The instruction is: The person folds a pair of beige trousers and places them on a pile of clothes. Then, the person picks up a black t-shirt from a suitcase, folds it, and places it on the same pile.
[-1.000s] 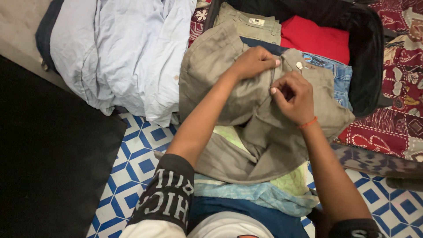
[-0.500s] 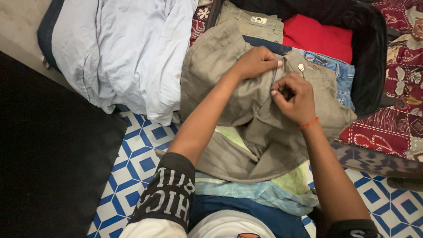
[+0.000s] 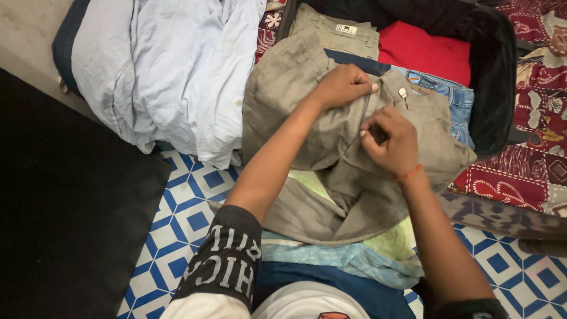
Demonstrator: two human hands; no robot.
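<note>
We had the grey-brown woven trousers (image 3: 307,118) spread in the centre of the frame, their waistband lying over the near edge of the open black suitcase (image 3: 493,88) at the upper right. Our left hand (image 3: 342,85) was clenched on the cloth at the waistband, pinning it just left of the fly. Our right hand (image 3: 390,142), with an orange thread band (image 3: 409,173) at the wrist, pinched the fly edge between thumb and fingertips, a little below the small metal waist button (image 3: 402,92).

We judged the step in hand to be closing the fly, since both hands met at its opening. The next move seemed to call for a steady hold by the left hand while the right drew the fastening toward the button.

Inside the suitcase lay a folded red garment (image 3: 425,53), blue denim jeans (image 3: 458,97) and folded khaki trousers (image 3: 336,29). A crumpled pale blue shirt (image 3: 171,71) lay at the upper left, on the blue-and-white patterned floor tiles (image 3: 189,207).
</note>
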